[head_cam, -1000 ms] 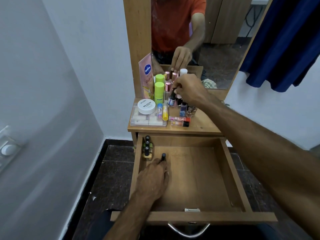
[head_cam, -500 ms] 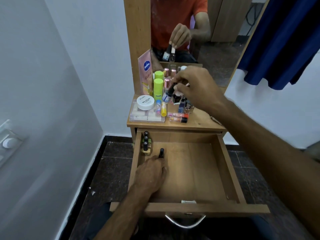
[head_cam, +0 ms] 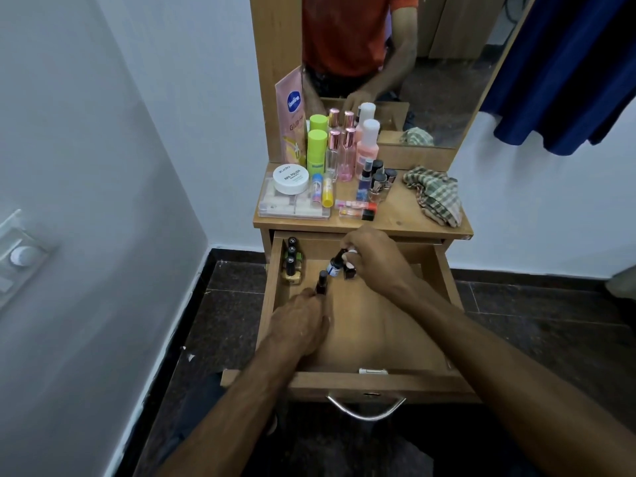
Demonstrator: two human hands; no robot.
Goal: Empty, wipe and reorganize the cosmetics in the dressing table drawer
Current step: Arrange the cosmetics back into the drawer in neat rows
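Writing shows on two things on the tabletop: "Vaseline" on the pink pouch (head_cam: 290, 118) and "NAIL POLISH" on the white jar (head_cam: 291, 179). In the open drawer (head_cam: 375, 382), the right hand (head_cam: 373, 258) pinches two small bottles (head_cam: 340, 266), tilted with caps toward the mirror. The left hand (head_cam: 299, 325) holds an upright dark bottle (head_cam: 321, 283) with its fingertips, beside three bottles (head_cam: 292, 261) in the back left corner.

Pale white walls (head_cam: 144, 166) meet in a corner behind a wooden dressing table (head_cam: 430, 225) with a tall mirror (head_cam: 447, 80). The floor (head_cam: 227, 304) is dark speckled stone with a black skirting. A switch plate (head_cam: 20, 256) sits on the left wall, and dark blue cloth (head_cam: 568, 70) hangs at the upper right.
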